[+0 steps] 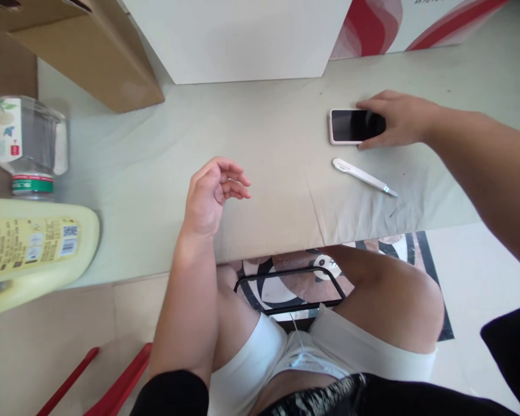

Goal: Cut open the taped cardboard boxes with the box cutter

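My right hand (pixel 398 118) reaches across the pale green tabletop (pixel 260 144) and grips a smartphone (pixel 351 126) with a dark screen and light case, thumb and fingers on its right end. A white utility knife (pixel 364 176) lies just in front of the phone, apart from it. My left hand (pixel 212 193) rests near the table's front edge with its fingers loosely curled and apart, holding nothing.
A clear jar with a green lid (pixel 28 141) and a yellow bottle (pixel 34 245) lie at the left. A cardboard box (pixel 86 52) and a white box (pixel 242 37) stand at the back. My knees and a black phone case (pixel 288 289) show below the table edge.
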A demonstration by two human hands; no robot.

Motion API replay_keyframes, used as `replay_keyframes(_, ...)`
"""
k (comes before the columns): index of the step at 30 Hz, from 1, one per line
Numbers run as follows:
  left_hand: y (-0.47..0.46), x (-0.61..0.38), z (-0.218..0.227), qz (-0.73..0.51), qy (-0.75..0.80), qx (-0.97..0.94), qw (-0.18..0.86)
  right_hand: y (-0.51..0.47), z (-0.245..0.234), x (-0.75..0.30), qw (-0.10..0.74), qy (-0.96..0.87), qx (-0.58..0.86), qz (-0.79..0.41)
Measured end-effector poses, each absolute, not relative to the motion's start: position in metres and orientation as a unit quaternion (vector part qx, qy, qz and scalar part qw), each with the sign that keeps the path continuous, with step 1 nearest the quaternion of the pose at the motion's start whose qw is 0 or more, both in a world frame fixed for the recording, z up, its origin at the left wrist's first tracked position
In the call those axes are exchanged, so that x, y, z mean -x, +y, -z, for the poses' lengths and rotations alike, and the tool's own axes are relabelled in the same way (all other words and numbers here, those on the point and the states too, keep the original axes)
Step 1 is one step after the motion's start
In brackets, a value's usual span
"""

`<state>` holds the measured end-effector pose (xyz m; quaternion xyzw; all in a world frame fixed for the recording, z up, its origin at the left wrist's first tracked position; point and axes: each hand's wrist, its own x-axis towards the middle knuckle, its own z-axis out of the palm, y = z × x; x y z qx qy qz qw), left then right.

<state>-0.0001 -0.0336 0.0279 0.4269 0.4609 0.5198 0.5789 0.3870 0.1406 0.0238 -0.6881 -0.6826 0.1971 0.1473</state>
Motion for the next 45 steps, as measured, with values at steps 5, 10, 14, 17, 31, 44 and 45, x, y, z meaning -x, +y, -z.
replay_keyframes(5, -0.034, -0.002, -0.028, -0.530, 0.456, -0.411, 0.585, 0.101, -0.047, -0.397, -0.119, -0.704, 0.680, -0.166)
replay_keyframes(10, -0.030, -0.005, -0.022, -0.532, 0.447, -0.407, 0.593, 0.078, -0.056, -0.411, -0.217, -0.731, 0.635, -0.129)
replay_keyframes(14, -0.026, -0.007, -0.018, -0.532, 0.443, -0.405, 0.598, 0.074, -0.060, -0.413, -0.253, -0.745, 0.606, -0.120)
replay_keyframes(17, -0.024, -0.008, -0.017, -0.532, 0.444, -0.404, 0.598, 0.074, -0.061, -0.412, -0.256, -0.752, 0.597, -0.117)
replay_keyframes(31, -0.027, -0.004, -0.025, -0.538, 0.451, -0.398, 0.591, 0.101, -0.019, -0.444, -0.167, -0.770, 0.609, -0.092)
replay_keyframes(44, -0.033, 0.005, -0.038, -0.592, 0.459, -0.349, 0.563, 0.099, -0.059, -0.405, -0.001, -0.810, 0.581, -0.082)
replay_keyframes(45, -0.034, 0.007, -0.039, -0.603, 0.463, -0.341, 0.553, 0.098, -0.061, -0.387, 0.030, -0.819, 0.567, -0.080)
